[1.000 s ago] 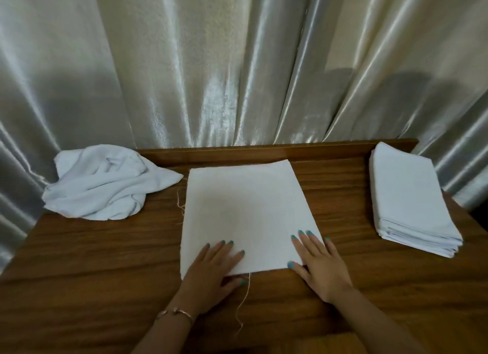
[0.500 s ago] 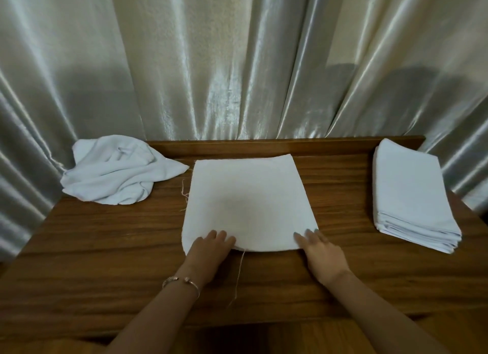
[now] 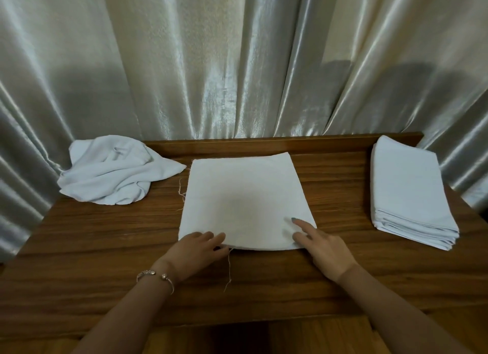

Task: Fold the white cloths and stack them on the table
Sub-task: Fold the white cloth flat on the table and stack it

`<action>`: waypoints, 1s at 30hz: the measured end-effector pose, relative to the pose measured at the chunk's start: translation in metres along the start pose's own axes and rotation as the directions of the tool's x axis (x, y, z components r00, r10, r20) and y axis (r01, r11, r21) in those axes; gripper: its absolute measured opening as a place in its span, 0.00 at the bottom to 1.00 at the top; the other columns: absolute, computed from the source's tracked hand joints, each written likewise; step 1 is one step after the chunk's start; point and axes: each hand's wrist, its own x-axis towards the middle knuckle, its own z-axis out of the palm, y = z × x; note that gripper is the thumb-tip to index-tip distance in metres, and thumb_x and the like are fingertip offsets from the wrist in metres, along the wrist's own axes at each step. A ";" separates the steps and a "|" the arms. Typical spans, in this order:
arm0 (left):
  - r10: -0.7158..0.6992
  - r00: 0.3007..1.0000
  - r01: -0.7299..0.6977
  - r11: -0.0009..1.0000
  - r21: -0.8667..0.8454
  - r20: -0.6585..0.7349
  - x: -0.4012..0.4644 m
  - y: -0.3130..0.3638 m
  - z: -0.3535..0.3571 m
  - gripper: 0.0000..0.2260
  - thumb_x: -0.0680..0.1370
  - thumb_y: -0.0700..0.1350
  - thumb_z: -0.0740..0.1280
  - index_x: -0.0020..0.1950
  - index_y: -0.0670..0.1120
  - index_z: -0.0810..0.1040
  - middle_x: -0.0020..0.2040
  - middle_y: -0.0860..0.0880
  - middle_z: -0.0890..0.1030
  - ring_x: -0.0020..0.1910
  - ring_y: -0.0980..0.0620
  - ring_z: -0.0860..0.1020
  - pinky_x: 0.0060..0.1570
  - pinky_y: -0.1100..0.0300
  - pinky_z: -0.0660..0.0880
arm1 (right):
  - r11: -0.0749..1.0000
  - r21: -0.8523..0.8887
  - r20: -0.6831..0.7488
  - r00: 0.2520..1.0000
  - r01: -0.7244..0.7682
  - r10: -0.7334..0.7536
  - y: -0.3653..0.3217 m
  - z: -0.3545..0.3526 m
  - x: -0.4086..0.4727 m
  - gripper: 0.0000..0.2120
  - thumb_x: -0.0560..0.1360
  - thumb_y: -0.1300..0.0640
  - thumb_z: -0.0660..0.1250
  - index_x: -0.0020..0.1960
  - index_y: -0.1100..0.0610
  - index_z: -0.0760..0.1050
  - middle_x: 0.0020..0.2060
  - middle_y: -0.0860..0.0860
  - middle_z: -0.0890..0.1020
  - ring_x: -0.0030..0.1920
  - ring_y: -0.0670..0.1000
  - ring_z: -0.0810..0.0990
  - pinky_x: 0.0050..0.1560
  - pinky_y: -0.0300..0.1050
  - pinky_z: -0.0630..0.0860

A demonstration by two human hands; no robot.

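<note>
Cloth [image 3: 245, 203] flat at centre of surface [image 3: 105, 248]. Left hand [image 3: 196, 250] fingers curl under near-left corner; right hand [image 3: 323, 248] presses near-right corner, forefinger extended. Lift both corners together, keeping edges aligned for the fold.

A flat cloth [image 3: 244, 200] is laid on the table [image 3: 105, 248], at its middle. To the left of the flat cloth a crumpled cloth [image 3: 113, 170] is set, and to its right a stack of folded cloths [image 3: 409, 195]. At its near edge the left hand [image 3: 196, 250] and right hand [image 3: 324, 248] are placed, and behind it a curtain [image 3: 237, 63] is hung
</note>
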 end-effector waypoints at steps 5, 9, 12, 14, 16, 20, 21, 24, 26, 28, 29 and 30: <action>-0.021 0.999 0.019 0.997 0.070 0.029 -0.006 -0.002 0.005 0.35 0.74 0.33 0.64 0.75 0.49 0.51 0.75 0.41 0.55 0.69 0.40 0.64 0.67 0.46 0.66 | 0.991 -0.082 0.037 0.994 0.106 -0.103 0.006 -0.010 -0.005 0.25 0.55 0.64 0.82 0.50 0.52 0.83 0.63 0.58 0.78 0.45 0.53 0.85 0.32 0.42 0.82; -0.069 0.997 0.064 0.992 0.108 0.038 -0.007 -0.001 0.006 0.30 0.75 0.35 0.64 0.74 0.46 0.55 0.73 0.42 0.59 0.68 0.41 0.65 0.65 0.47 0.67 | 0.993 -0.091 0.083 0.994 0.075 -0.067 0.012 0.003 -0.006 0.25 0.73 0.63 0.70 0.69 0.52 0.72 0.76 0.57 0.61 0.67 0.56 0.73 0.56 0.49 0.79; -0.137 0.988 0.124 0.979 0.164 0.066 -0.007 -0.001 0.000 0.21 0.77 0.36 0.61 0.69 0.42 0.64 0.68 0.41 0.66 0.65 0.41 0.67 0.62 0.48 0.68 | 0.993 -0.096 0.140 0.989 0.066 -0.052 0.015 0.007 -0.009 0.22 0.79 0.55 0.59 0.73 0.52 0.65 0.78 0.52 0.55 0.75 0.53 0.61 0.62 0.47 0.74; -0.170 0.981 0.151 0.971 0.188 0.091 -0.009 -0.001 -0.004 0.19 0.78 0.37 0.61 0.68 0.41 0.66 0.66 0.41 0.69 0.63 0.42 0.69 0.62 0.48 0.68 | 0.994 -0.094 0.152 0.987 0.063 -0.048 0.017 0.009 -0.010 0.23 0.79 0.53 0.57 0.74 0.53 0.63 0.77 0.51 0.58 0.75 0.52 0.59 0.61 0.46 0.72; -0.173 0.979 0.150 0.970 0.193 0.105 -0.012 0.000 -0.005 0.17 0.79 0.38 0.60 0.67 0.41 0.66 0.64 0.41 0.71 0.61 0.42 0.71 0.61 0.49 0.69 | 0.993 -0.098 0.172 0.984 0.072 -0.054 0.019 0.008 -0.012 0.24 0.79 0.54 0.58 0.75 0.52 0.61 0.76 0.51 0.60 0.76 0.51 0.58 0.63 0.46 0.70; -0.202 0.974 0.182 0.967 0.176 0.101 -0.017 0.004 -0.003 0.19 0.80 0.38 0.58 0.71 0.41 0.60 0.67 0.39 0.69 0.65 0.41 0.70 0.66 0.49 0.68 | 0.975 -0.189 0.220 0.973 0.115 -0.072 0.024 0.005 -0.009 0.29 0.77 0.61 0.64 0.75 0.53 0.59 0.77 0.52 0.59 0.76 0.52 0.57 0.70 0.48 0.62; -0.204 0.974 0.184 0.967 0.174 0.103 -0.019 0.004 0.000 0.22 0.80 0.38 0.58 0.73 0.41 0.58 0.70 0.38 0.66 0.67 0.40 0.68 0.68 0.48 0.66 | 0.972 -0.212 0.217 0.975 0.099 -0.052 0.026 0.003 -0.008 0.29 0.76 0.62 0.65 0.75 0.54 0.60 0.77 0.53 0.59 0.76 0.53 0.58 0.71 0.49 0.62; -0.186 0.975 0.163 0.971 0.177 0.125 -0.025 0.006 0.003 0.25 0.80 0.38 0.59 0.75 0.43 0.54 0.75 0.35 0.59 0.72 0.38 0.64 0.71 0.47 0.63 | 0.961 -0.261 0.091 0.993 0.096 -0.075 0.029 -0.004 -0.008 0.28 0.67 0.61 0.77 0.65 0.58 0.75 0.67 0.57 0.75 0.67 0.55 0.74 0.61 0.47 0.75; -0.168 0.977 0.143 0.973 0.180 0.134 -0.028 0.008 0.001 0.24 0.80 0.38 0.58 0.75 0.43 0.53 0.75 0.33 0.57 0.72 0.37 0.63 0.71 0.46 0.62 | 0.958 -0.257 0.012 0.992 0.127 -0.128 0.030 -0.009 -0.011 0.26 0.52 0.57 0.85 0.49 0.56 0.84 0.50 0.54 0.85 0.50 0.52 0.85 0.43 0.43 0.82; -0.172 0.972 0.144 0.974 0.174 0.162 -0.032 0.010 0.000 0.23 0.81 0.39 0.56 0.75 0.43 0.53 0.74 0.31 0.57 0.72 0.36 0.63 0.71 0.46 0.62 | 0.954 -0.251 -0.009 0.985 0.165 -0.172 0.030 -0.009 -0.013 0.25 0.49 0.56 0.86 0.44 0.55 0.84 0.45 0.53 0.86 0.44 0.51 0.86 0.36 0.41 0.81; -0.170 0.969 0.141 0.976 0.166 0.178 -0.033 0.011 0.001 0.23 0.81 0.39 0.56 0.75 0.43 0.53 0.74 0.31 0.57 0.72 0.35 0.62 0.70 0.46 0.62 | 0.950 -0.251 -0.020 0.980 0.188 -0.199 0.031 -0.008 -0.014 0.24 0.49 0.56 0.86 0.44 0.55 0.84 0.45 0.53 0.86 0.44 0.50 0.86 0.35 0.41 0.81; -0.178 0.962 0.145 0.976 0.165 0.209 -0.035 0.011 0.000 0.23 0.81 0.39 0.56 0.75 0.43 0.53 0.74 0.30 0.57 0.73 0.35 0.62 0.70 0.45 0.62 | 0.946 -0.245 -0.023 0.974 0.213 -0.225 0.032 -0.006 -0.016 0.24 0.49 0.57 0.86 0.44 0.55 0.85 0.46 0.53 0.86 0.44 0.50 0.86 0.35 0.41 0.81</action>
